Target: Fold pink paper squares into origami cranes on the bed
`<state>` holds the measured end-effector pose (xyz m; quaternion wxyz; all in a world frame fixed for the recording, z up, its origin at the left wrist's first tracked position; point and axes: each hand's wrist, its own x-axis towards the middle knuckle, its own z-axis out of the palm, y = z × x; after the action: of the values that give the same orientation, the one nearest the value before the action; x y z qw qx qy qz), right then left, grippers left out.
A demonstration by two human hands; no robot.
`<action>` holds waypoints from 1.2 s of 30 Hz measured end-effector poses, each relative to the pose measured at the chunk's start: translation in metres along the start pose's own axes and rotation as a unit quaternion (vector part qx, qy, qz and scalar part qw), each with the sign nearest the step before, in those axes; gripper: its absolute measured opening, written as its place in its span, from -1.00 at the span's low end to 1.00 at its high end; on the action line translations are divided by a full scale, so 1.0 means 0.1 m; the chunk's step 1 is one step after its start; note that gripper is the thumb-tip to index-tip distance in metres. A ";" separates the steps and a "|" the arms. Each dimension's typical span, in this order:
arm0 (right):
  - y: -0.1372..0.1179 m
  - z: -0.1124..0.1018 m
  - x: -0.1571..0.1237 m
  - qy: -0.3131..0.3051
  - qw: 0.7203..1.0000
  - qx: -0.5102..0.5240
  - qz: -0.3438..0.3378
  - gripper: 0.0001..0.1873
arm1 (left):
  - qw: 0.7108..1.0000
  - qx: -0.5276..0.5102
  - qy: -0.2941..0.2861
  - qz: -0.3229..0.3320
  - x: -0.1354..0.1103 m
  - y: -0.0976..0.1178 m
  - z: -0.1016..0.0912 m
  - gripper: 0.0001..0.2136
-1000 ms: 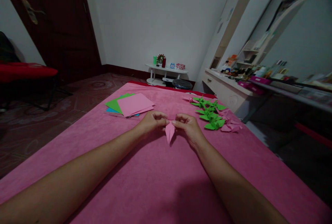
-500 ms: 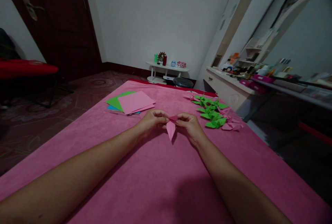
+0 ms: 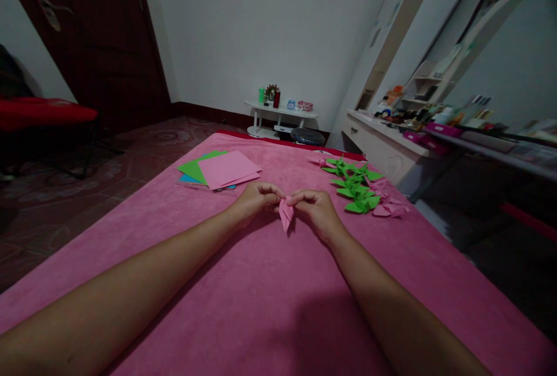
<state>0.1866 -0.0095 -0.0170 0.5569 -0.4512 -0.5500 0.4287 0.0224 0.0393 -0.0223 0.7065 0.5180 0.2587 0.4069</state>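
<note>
Both of my hands meet at the middle of a pink cloth surface (image 3: pixel 261 306). My left hand (image 3: pixel 255 202) and my right hand (image 3: pixel 315 208) are closed in a pinch on the top of a small folded pink paper piece (image 3: pixel 285 214), whose pointed end hangs down toward me. The fingertips of both hands nearly touch above it. A stack of flat paper sheets (image 3: pixel 220 170), pink over green and blue, lies beyond my left hand. A pile of folded green and pink paper figures (image 3: pixel 360 189) lies to the right of my right hand.
A dark wooden door (image 3: pixel 96 39) stands at the back left, with a red seat (image 3: pixel 43 115) in front of it. A low white table (image 3: pixel 281 118) with small items sits by the far wall. A cluttered dresser (image 3: pixel 391 138) runs along the right side.
My hands have drawn closer together and the pink piece looks narrower, its upper flap folded in. The view has shifted slightly.
</note>
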 end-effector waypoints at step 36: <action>0.02 0.02 -0.02 0.042 0.997 0.044 0.057 -0.77 | 0.999 0.043 0.002 0.030 -0.02 -0.07 -0.03 -0.68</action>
<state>0.1846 -0.0105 -0.0191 0.5735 -0.4744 -0.4800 0.4643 0.0216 0.0383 -0.0295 0.6706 0.5543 0.2623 0.4174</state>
